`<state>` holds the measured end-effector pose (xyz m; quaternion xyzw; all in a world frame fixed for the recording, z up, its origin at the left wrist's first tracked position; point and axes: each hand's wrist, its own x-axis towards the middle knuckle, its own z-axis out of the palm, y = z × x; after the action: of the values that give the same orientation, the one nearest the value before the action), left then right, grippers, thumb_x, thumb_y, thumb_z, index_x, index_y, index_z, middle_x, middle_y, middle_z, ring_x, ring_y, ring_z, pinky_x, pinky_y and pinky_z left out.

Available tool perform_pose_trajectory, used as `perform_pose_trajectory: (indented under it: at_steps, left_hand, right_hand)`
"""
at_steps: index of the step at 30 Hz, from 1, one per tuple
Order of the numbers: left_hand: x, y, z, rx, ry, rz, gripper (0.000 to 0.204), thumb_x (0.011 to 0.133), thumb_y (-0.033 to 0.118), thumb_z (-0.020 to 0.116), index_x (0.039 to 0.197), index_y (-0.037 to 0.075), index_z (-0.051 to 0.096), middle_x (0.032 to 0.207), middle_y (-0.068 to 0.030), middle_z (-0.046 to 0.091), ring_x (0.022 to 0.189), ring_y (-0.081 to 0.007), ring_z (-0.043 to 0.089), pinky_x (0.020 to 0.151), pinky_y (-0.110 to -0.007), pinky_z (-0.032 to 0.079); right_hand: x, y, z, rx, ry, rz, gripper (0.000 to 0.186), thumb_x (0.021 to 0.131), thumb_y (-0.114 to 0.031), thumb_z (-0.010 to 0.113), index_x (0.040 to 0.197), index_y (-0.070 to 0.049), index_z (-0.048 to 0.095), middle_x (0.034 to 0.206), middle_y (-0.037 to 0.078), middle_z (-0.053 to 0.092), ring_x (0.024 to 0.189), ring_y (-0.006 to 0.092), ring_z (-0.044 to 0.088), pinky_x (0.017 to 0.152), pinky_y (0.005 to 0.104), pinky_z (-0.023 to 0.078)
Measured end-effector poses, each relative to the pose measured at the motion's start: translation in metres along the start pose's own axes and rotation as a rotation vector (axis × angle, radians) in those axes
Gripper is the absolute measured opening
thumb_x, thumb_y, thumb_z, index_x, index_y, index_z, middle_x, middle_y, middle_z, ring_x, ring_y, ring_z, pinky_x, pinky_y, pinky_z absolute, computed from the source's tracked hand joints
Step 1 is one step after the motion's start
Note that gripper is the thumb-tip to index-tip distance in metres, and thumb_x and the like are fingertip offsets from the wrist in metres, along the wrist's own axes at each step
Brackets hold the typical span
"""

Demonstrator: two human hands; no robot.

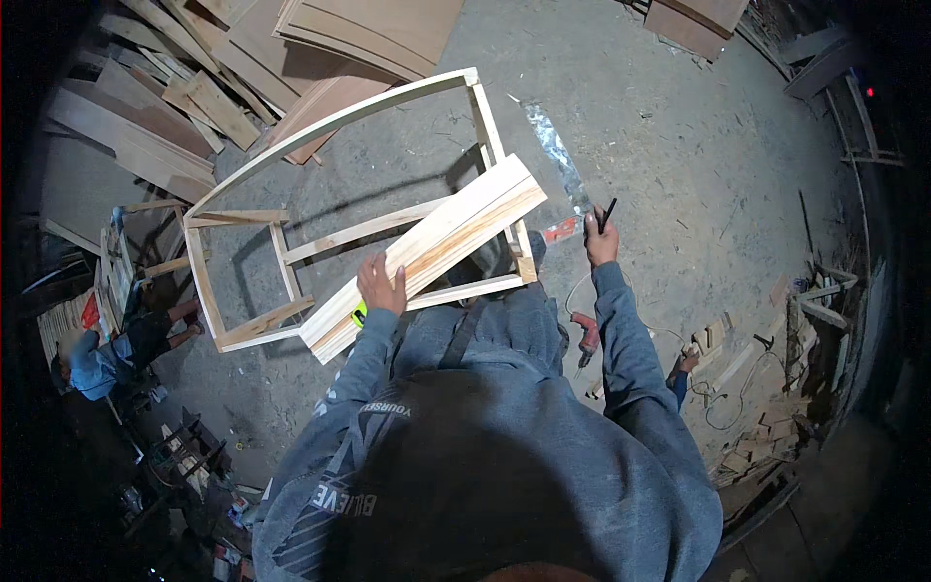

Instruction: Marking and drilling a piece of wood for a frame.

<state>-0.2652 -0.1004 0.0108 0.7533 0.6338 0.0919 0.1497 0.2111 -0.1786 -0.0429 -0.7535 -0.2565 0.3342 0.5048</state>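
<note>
Pale wooden boards [456, 228], laid together as a long bundle, slant across a curved wooden frame [335, 121] in front of me. My left hand [381, 284] grips the boards near their lower left end, fingers at the far edge and thumb on top. A yellow-green tape measure [359, 313] shows beside that wrist, partly hidden. To the right of the frame, my right hand [600, 240] is closed on a slim black pen [608, 212]. A long silver saw blade [553, 150] ends by those fingers; whether this hand also holds it, I cannot tell.
A red power drill [588, 335] with a cord lies right of my legs. Plywood sheets [373, 29] and planks are piled at the far left. Another person [107, 359] is at the left; another person's hand [689, 362] is near wood offcuts [713, 335] at right.
</note>
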Motion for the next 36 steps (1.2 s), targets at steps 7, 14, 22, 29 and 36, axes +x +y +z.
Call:
perform_pose_trajectory:
  at_steps: [7, 14, 22, 29, 36]
  left_hand:
    - [0.077, 0.109, 0.039, -0.084, -0.088, 0.043, 0.075, 0.092, 0.053, 0.068, 0.146, 0.005, 0.049, 0.148, -0.0230, 0.046, 0.141, -0.0418, 0.038, 0.118, -0.055, 0.027]
    - [0.108, 0.158, 0.049, 0.073, -0.365, -0.194, 0.096, 0.083, 0.073, 0.068, 0.150, 0.008, 0.045, 0.149, -0.0186, 0.048, 0.143, -0.0380, 0.039, 0.118, -0.062, 0.022]
    - [0.111, 0.162, 0.046, 0.118, -0.390, -0.184, 0.106, 0.072, 0.076, 0.076, 0.150, 0.012, 0.044, 0.148, -0.0163, 0.050, 0.141, -0.0373, 0.042, 0.118, -0.062, 0.023]
    - [0.110, 0.167, 0.044, 0.157, -0.398, -0.196, 0.101, 0.075, 0.075, 0.074, 0.148, 0.012, 0.045, 0.147, -0.0159, 0.051, 0.141, -0.0364, 0.043, 0.117, -0.063, 0.023]
    - [0.111, 0.165, 0.048, 0.129, -0.358, -0.172, 0.103, 0.074, 0.074, 0.075, 0.149, 0.010, 0.045, 0.147, -0.0167, 0.051, 0.141, -0.0372, 0.043, 0.116, -0.065, 0.025]
  right_hand:
    - [0.037, 0.026, 0.034, 0.015, -0.113, 0.072, 0.035, 0.100, -0.017, 0.068, 0.130, 0.000, 0.066, 0.119, 0.016, 0.073, 0.109, 0.0216, 0.068, 0.097, 0.0343, 0.050]
    - [0.042, 0.028, 0.065, 0.045, -0.126, -0.024, 0.039, 0.100, -0.018, 0.068, 0.137, -0.004, 0.064, 0.091, 0.002, 0.069, 0.072, 0.0088, 0.058, 0.064, 0.0277, 0.049]
    - [0.032, -0.003, 0.057, 0.034, -0.186, 0.164, 0.034, 0.097, -0.011, 0.069, 0.130, -0.004, 0.068, 0.110, 0.015, 0.077, 0.100, 0.0196, 0.071, 0.091, 0.0334, 0.053]
    - [0.026, -0.013, 0.057, -0.005, -0.147, 0.022, 0.034, 0.098, -0.010, 0.068, 0.131, -0.002, 0.067, 0.110, 0.017, 0.076, 0.101, 0.0203, 0.071, 0.091, 0.0338, 0.053]
    - [0.037, -0.010, 0.053, 0.080, -0.209, 0.129, 0.035, 0.099, -0.015, 0.070, 0.131, -0.002, 0.067, 0.110, 0.015, 0.076, 0.099, 0.0181, 0.069, 0.091, 0.0324, 0.053]
